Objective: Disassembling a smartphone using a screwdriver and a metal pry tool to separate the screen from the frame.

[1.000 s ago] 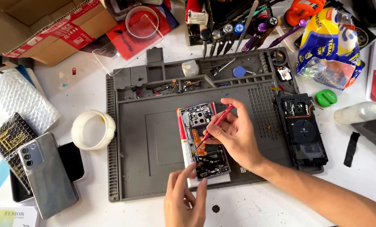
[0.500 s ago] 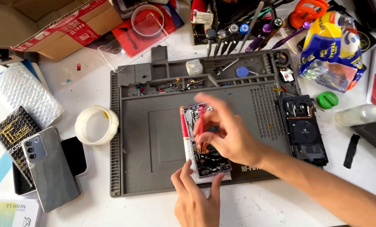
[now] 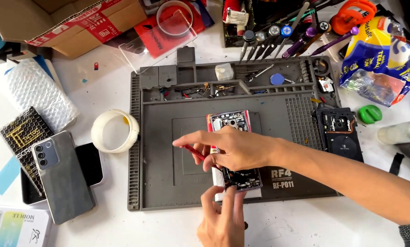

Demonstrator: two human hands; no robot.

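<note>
An opened phone (image 3: 230,120) with a red rim and its insides showing lies upright in the middle of the grey repair mat (image 3: 163,183). My right hand (image 3: 237,148) reaches in from the right and lies across the phone's middle. It holds a thin red tool (image 3: 193,152) whose tip points left over the mat, and its forefinger stretches left too. My left hand (image 3: 221,219) comes up from the bottom edge, with its fingers pinching the phone's lower end. The middle of the phone is hidden under my right hand.
A black back cover with a coil (image 3: 340,132) rests on the mat's right edge. Small parts fill the mat's top trays. A white tape roll (image 3: 114,131) and a silver phone (image 3: 60,176) lie to the left. Screwdrivers (image 3: 278,34), a cardboard box (image 3: 54,23) and a yellow-blue bag (image 3: 379,55) line the back.
My right hand has swung left across the phone with the red tool, which earlier pointed down at the phone's insides. My left hand stays at the phone's lower end.
</note>
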